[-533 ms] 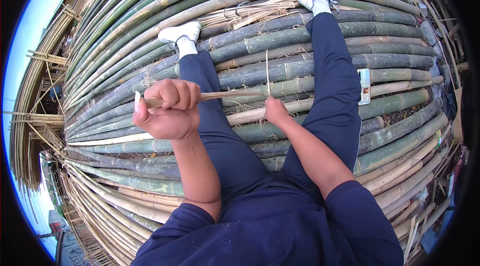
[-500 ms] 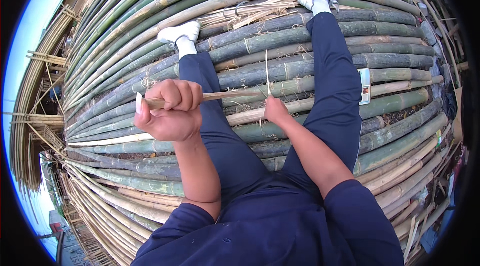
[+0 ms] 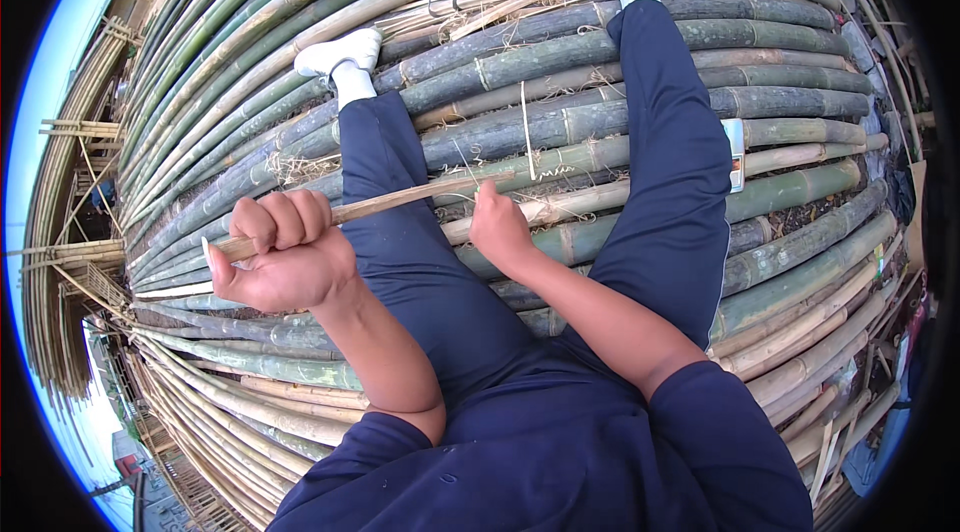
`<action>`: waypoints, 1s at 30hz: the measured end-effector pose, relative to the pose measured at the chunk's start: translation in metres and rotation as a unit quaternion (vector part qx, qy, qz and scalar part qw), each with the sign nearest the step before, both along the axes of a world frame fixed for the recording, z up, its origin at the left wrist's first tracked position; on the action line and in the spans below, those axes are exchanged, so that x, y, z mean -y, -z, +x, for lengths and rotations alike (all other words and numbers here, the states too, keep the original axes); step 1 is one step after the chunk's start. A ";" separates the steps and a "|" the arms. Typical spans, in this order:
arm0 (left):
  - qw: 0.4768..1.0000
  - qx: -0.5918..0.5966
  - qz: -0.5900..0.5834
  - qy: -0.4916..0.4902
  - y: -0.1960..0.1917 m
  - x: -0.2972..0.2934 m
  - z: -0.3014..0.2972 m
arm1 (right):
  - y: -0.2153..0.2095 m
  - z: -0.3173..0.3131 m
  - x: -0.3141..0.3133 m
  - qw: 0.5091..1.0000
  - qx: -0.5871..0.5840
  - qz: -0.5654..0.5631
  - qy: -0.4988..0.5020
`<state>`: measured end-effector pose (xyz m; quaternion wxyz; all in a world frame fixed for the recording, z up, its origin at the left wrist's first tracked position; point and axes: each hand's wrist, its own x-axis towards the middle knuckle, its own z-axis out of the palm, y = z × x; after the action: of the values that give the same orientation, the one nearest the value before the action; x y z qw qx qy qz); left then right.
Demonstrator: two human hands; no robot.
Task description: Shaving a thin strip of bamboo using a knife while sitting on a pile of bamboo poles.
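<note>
My left hand (image 3: pixel 285 247) is closed round one end of a long, flat bamboo strip (image 3: pixel 395 198), its thumb pointing outward. The strip slants up to the right across my left thigh. At its far part is my right hand (image 3: pixel 497 224), closed, fingertips against or just beside the strip. What my right fingers hold is hidden. Thin curly shavings (image 3: pixel 470 164) stick out by those fingertips. A narrow pale sliver (image 3: pixel 526 130) lies across the poles just beyond.
I sit on a wide layer of green and grey bamboo poles (image 3: pixel 540 72), legs spread. A bundle of split strips (image 3: pixel 500 4) lies between my white shoes (image 3: pixel 340 50). By my right knee is a small light-blue and white item (image 3: pixel 735 155). Bamboo stacks (image 3: pixel 70 222) stand at the left.
My left hand has moved left and slightly nearer, with the bamboo strip. My right hand has shifted left too. Curly shavings now show by its fingertips.
</note>
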<state>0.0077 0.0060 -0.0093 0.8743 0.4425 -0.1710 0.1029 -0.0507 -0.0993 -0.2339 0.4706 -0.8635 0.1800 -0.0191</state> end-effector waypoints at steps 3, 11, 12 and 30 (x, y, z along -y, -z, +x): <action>1.000 0.004 -0.006 0.014 0.001 -0.006 0.000 | 0.035 0.006 0.023 0.999 -0.031 0.001 -0.017; 0.995 0.044 0.002 0.090 -0.002 0.016 -0.014 | 0.064 -0.003 0.038 0.972 -0.230 -0.036 -0.029; 0.995 0.046 0.002 0.093 -0.001 0.016 -0.014 | 0.059 -0.001 0.035 0.973 -0.229 -0.035 -0.025; 0.994 -0.046 0.017 -0.100 -0.003 -0.017 0.004 | -0.025 0.004 -0.032 0.976 0.218 -0.008 -0.024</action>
<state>0.0117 0.0227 -0.0068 0.8589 0.4764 -0.0872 0.1667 -0.0465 -0.0673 -0.2092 0.4923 -0.8462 0.0522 -0.1972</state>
